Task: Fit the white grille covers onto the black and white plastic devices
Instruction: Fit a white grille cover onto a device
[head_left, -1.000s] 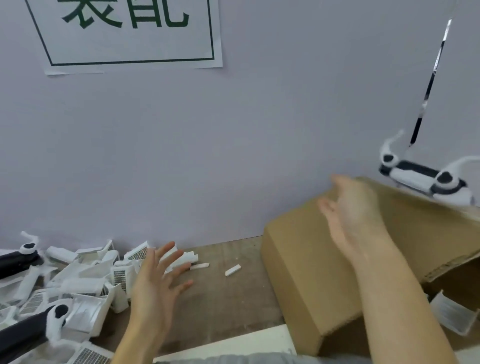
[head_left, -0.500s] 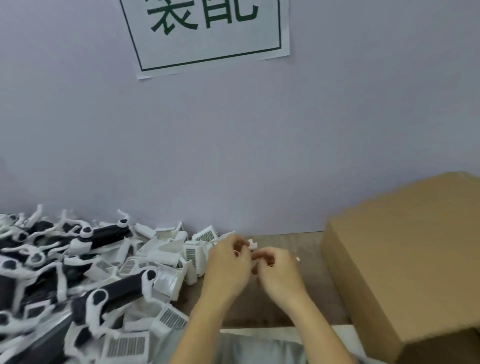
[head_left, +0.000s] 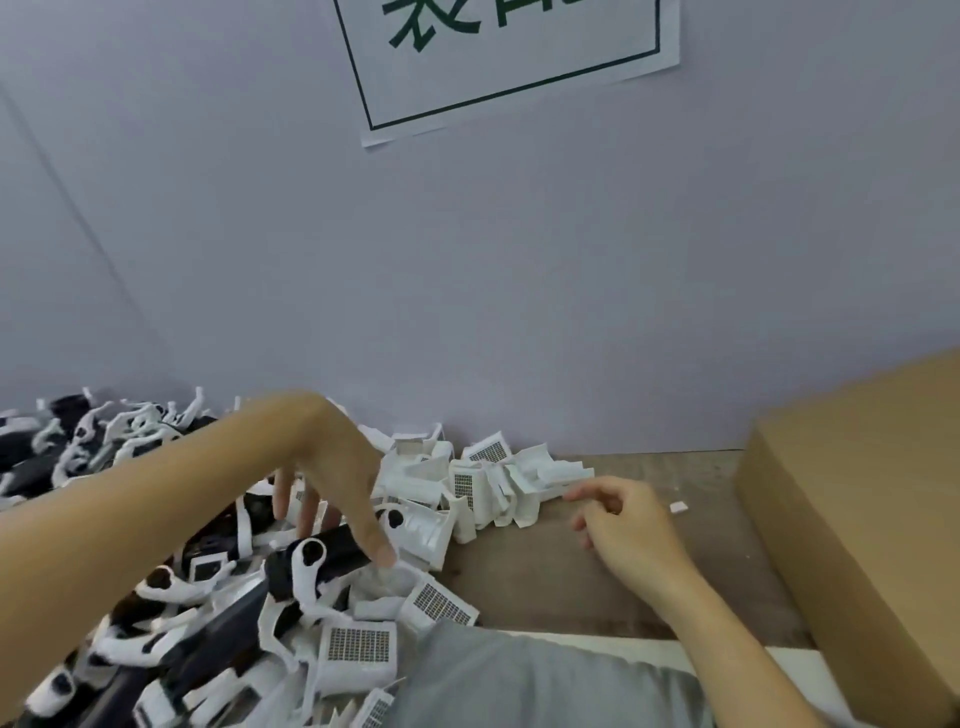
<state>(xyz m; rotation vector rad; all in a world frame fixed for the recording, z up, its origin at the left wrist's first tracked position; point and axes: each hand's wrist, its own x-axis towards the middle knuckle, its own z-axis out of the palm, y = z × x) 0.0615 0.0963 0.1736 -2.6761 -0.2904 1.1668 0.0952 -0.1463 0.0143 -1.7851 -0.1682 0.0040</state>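
A heap of black and white plastic devices (head_left: 156, 587) fills the table's left side. White grille covers (head_left: 358, 647) lie scattered among them and in a pile (head_left: 488, 483) near the wall. My left hand (head_left: 332, 467) hovers over the heap with fingers spread and pointing down, its thumb tip just beside a black device with a white bracket (head_left: 317, 564); it holds nothing. My right hand (head_left: 623, 519) hangs above the bare wood, fingers loosely curled, empty, just right of the cover pile.
A cardboard box (head_left: 857, 519) stands at the right on the wooden table (head_left: 545, 577). A small white chip (head_left: 678, 506) lies near it. A purple-grey wall with a paper sign (head_left: 509, 62) rises directly behind. My grey shirt fills the lower centre.
The view has swung left. My hands, together a moment ago, have parted: the left reached out over the device heap, the right stayed near the covers. Earlier a finished device flew into the box.
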